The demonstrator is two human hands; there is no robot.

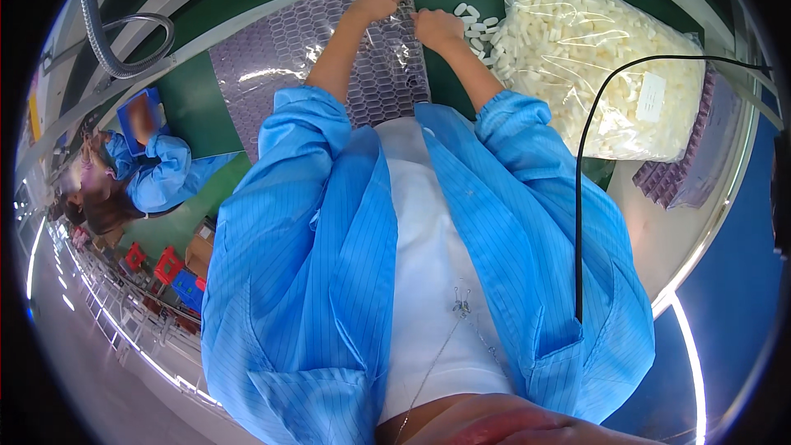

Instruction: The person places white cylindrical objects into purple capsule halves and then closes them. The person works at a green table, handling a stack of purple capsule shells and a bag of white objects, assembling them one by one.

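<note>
Green-topped workbench (194,103), grey floor (99,379), bright light strip (688,346), grey corrugated hose (103,37)

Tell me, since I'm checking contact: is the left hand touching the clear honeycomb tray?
Touching. The head view shows the left hand resting closed on the far edge of the clear honeycomb tray, with no gap visible.

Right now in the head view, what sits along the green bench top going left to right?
Grey corrugated hose → blue tray held by a co-worker → clear honeycomb tray sheet → left hand → right hand → loose white capsule-shaped parts → clear bag of white parts → stacked purple trays.
</note>
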